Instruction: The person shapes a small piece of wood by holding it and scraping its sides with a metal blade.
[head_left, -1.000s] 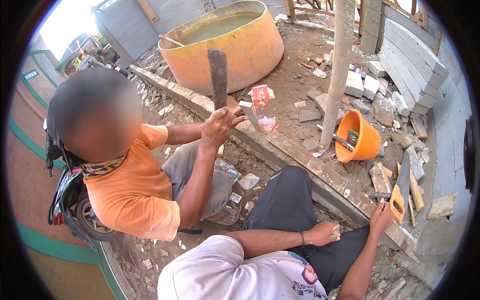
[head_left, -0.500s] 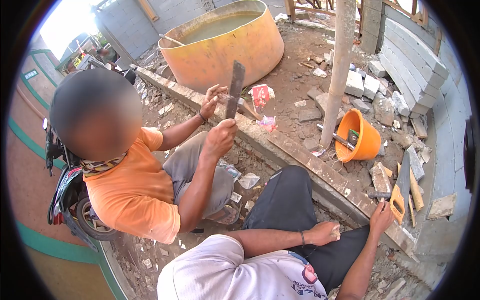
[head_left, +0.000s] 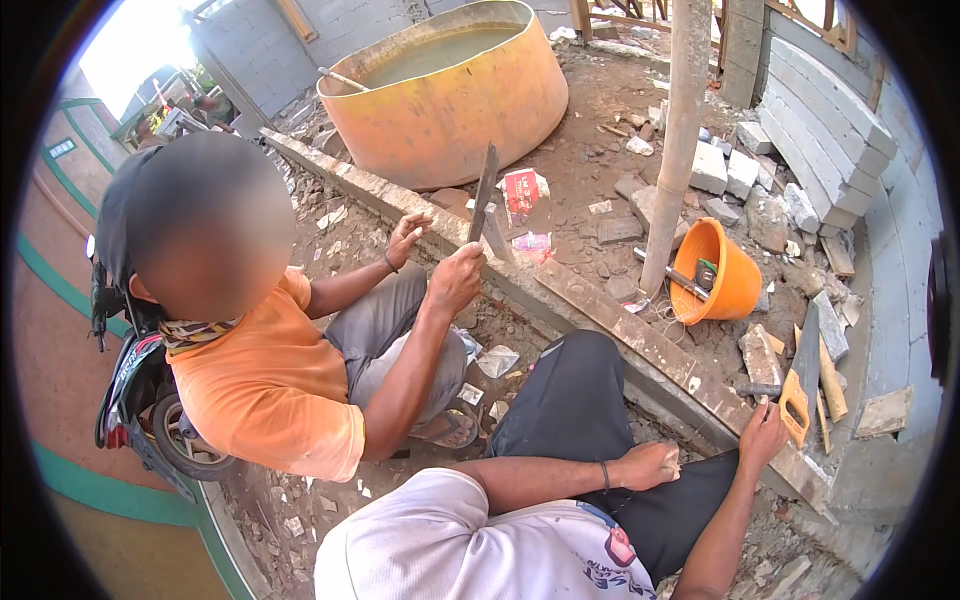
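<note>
One hammer [head_left: 761,390], one handsaw [head_left: 797,400], one bucket [head_left: 736,285], one tub [head_left: 450,118], one thick pole [head_left: 681,135] (one long blade [head_left: 484,192], too).

Blade [head_left: 483,195]: now leaning right and turned narrow to view; a second ago near upright, broad-faced.
Co-worker's free hand [head_left: 407,240]: drawn back from the blade.
Co-worker's gripping hand [head_left: 457,278]: lowered.

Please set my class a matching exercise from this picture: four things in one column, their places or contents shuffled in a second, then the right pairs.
Things
1. Orange bucket
2. Saw
3. Large tub
4. Dark blade

Places or contents
A. Raised in the co-worker's hand
B. Holding murky liquid
C. Beside the upright pole
D. Next to the person's right hand

Pairs: 1-C, 2-D, 3-B, 4-A
</note>
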